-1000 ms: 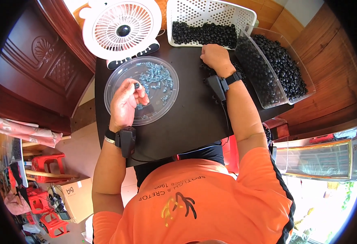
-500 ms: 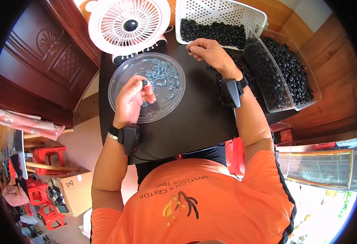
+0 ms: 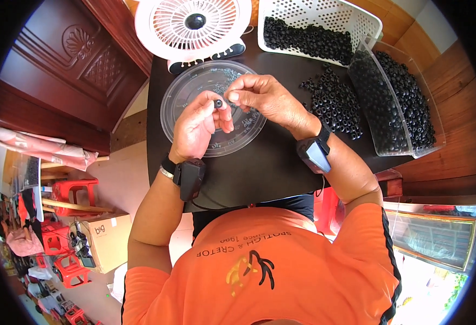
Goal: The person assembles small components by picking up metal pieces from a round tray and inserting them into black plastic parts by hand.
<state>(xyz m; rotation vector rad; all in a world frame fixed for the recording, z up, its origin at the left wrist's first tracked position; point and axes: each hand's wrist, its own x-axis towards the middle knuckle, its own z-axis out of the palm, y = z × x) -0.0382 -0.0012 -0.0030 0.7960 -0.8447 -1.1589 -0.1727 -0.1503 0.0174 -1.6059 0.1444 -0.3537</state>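
Note:
Between thumb and forefinger, my left hand (image 3: 197, 127) grips a small black ring-shaped part (image 3: 218, 103) with its hole facing up. Close beside it on the right, my right hand (image 3: 273, 102) has its thumb and fingers pinched together; anything in them is too small to make out. Both hands are above a round clear plastic tray (image 3: 169, 122), which holds many small shiny bluish-silver pieces (image 3: 224, 81), partly hidden by my hands. A loose pile of black ring-shaped parts (image 3: 335, 105) lies on the dark table (image 3: 249, 179) right of my right hand.
Behind the tray stands a pink and white fan (image 3: 194, 21). A white perforated basket (image 3: 316, 19) of black parts sits at the back, with a clear plastic bin (image 3: 381, 97) full of them at the right. Left of the table, a cardboard box (image 3: 105, 241) stands on the floor.
My right hand has come from near the basket down and left to beside my left hand. My left hand keeps its hold on the black part. The whole view has shifted slightly.

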